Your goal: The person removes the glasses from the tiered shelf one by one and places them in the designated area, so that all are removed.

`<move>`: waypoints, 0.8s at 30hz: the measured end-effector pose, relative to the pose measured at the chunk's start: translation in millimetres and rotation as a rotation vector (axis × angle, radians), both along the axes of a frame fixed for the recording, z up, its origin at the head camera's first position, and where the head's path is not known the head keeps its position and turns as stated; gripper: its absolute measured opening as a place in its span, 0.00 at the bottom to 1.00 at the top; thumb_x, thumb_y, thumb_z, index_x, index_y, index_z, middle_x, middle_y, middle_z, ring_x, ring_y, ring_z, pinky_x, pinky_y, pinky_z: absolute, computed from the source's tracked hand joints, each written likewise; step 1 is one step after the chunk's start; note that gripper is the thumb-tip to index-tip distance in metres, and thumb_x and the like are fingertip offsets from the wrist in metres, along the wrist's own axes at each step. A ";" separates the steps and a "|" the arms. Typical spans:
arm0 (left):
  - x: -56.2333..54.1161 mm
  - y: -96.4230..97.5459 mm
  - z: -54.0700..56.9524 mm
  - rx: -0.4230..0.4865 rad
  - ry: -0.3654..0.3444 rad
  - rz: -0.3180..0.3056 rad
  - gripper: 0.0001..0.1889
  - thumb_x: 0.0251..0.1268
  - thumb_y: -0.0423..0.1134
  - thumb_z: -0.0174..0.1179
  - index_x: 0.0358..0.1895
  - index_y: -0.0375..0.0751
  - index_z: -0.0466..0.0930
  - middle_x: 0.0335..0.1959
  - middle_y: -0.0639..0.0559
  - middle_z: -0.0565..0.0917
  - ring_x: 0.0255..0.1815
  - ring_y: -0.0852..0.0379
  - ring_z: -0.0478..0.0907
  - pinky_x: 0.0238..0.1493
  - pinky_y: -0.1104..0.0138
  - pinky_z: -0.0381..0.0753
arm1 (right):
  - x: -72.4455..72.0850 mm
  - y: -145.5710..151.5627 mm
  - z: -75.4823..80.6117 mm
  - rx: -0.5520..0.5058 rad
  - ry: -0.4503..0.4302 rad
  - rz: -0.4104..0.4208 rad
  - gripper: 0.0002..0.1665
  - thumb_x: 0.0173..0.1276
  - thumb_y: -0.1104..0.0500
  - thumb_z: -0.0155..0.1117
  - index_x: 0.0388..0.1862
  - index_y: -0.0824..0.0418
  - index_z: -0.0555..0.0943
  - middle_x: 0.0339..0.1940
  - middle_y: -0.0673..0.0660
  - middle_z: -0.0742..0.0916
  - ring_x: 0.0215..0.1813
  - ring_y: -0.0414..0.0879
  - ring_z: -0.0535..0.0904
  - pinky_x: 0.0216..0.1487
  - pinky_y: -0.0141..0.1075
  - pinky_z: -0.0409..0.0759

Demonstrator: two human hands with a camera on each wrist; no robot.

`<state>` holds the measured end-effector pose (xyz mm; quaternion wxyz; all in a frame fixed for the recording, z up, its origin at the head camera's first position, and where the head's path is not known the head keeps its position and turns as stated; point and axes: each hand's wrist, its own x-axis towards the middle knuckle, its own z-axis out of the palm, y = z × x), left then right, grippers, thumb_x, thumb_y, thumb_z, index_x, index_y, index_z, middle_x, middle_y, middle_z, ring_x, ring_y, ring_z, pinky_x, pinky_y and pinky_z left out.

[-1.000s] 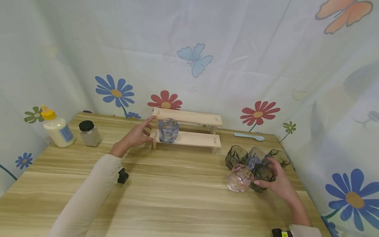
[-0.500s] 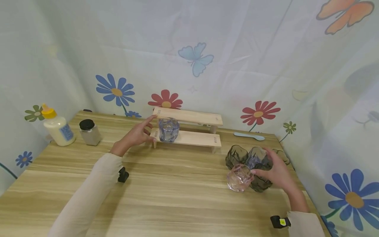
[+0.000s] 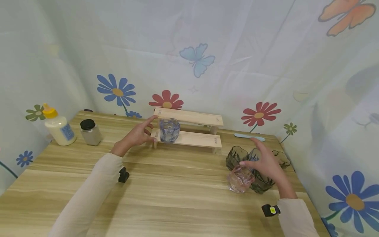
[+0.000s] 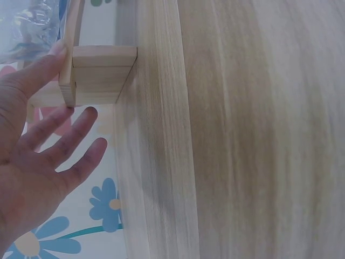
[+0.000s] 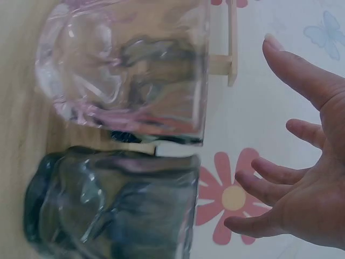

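A two-step wooden shelf [image 3: 199,140] stands at the back of the table, with a bluish clear glass [image 3: 169,131] on the left of its lower step. At the shelf's left end, my left hand [image 3: 137,135] touches the lower board with the thumb and reaches the upper board with the index finger; its other fingers are spread. My right hand [image 3: 267,163], fingers apart and holding nothing, hovers over a cluster of glasses. The cluster has a pink glass [image 3: 240,180], several dark grey glasses [image 3: 262,184] and a blue glass [image 3: 254,154], partly hidden by the hand.
A glue bottle [image 3: 60,131] with a yellow cap and a black-lidded jar [image 3: 90,133] stand at the back left. Behind the cluster lies a light blue spoon [image 3: 245,136]. A flower-printed curtain [image 3: 195,89] hangs close behind the table [image 3: 165,197] and along its right side.
My right hand has moved up and to the left, from the front dark glass toward the pink glass. The left hand and the shelf have stayed in place.
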<state>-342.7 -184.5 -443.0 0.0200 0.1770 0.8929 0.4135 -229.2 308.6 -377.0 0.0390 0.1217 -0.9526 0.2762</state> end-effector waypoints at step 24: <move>0.7 -0.4 1.6 -0.004 -0.015 0.001 0.53 0.59 0.32 0.71 0.82 0.58 0.45 0.64 0.30 0.72 0.54 0.32 0.81 0.50 0.45 0.83 | -44.8 -92.1 7.0 -0.068 0.051 0.287 0.60 0.51 0.53 0.84 0.78 0.60 0.60 0.77 0.66 0.67 0.76 0.67 0.63 0.70 0.64 0.66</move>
